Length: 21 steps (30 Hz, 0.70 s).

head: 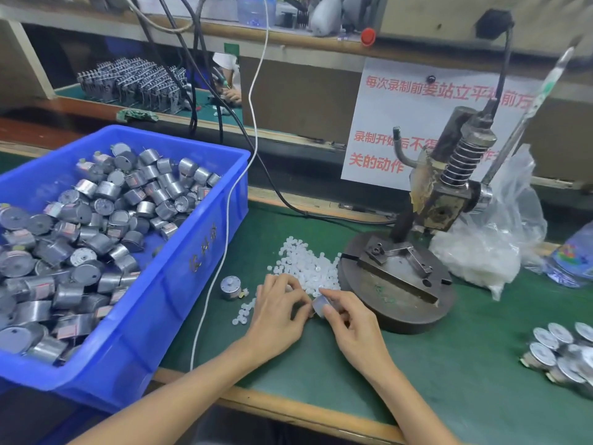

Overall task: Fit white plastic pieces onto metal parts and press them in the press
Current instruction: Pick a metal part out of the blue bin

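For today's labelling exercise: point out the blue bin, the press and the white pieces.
blue bin (186,284), head view, outer wall.
press (385,303), head view, round base.
white pieces (305,264), head view, middle of pile.

A green-topped workbench (449,364) with a wooden front edge (288,409) fills the foreground. Behind it rises a brown back panel (298,101) bearing a white paper sign (385,123) in red characters, under a worn wooden shelf (288,48). 1 white cable (251,101) and several black cables (193,118) hang down. Beyond, a 2nd green bench (205,110) shows.
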### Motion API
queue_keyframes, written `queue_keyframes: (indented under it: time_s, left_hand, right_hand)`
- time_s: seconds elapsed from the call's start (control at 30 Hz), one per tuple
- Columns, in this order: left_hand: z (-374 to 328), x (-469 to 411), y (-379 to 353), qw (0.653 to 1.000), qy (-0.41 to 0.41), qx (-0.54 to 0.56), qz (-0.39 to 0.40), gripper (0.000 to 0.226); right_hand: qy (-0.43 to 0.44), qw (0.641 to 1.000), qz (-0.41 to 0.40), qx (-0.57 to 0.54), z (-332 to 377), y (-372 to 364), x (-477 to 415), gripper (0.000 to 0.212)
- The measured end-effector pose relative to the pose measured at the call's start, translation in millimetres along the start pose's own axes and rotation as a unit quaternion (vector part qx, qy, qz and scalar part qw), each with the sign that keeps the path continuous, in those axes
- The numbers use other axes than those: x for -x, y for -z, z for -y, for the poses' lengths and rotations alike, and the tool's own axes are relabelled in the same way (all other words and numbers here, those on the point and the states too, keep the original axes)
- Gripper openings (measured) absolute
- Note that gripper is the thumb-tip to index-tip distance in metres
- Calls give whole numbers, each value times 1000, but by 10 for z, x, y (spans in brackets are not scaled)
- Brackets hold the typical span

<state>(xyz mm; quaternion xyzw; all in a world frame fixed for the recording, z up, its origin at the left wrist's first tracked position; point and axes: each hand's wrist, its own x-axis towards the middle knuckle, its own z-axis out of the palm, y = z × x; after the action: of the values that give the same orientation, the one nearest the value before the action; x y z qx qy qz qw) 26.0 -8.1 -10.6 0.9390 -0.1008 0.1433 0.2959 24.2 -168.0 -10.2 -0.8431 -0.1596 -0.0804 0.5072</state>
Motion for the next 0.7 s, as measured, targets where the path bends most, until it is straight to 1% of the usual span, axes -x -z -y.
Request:
queue_keyframes:
  time_s: [0.17,0.23,0.33,0.53,0.63,0.7]
  left_hand:
    - [21,23,4,998,49,14,-41,10]
    - [20,20,5,997,63,7,-44,10]
    - [-5,6,-1,998,54,-4,-30,9]
    - [-4,19,13,997,61,9,-42,6]
    - [-7,18,13,998,54,17,-29,8]
    - [-4,23,19,998,48,29,-25,10]
  right_hand:
    - [4,1000,5,15,28,2,-34,24]
    - [12,1000,6,25,37,-2,-31,24]
    - [23,999,6,36,41,-3,-32,24]
    - [44,998,4,55,52,-20,-21,24]
    - [47,997,6,59,60,-26,-21,25]
    - [41,998,-6,51,57,-15,-23,25]
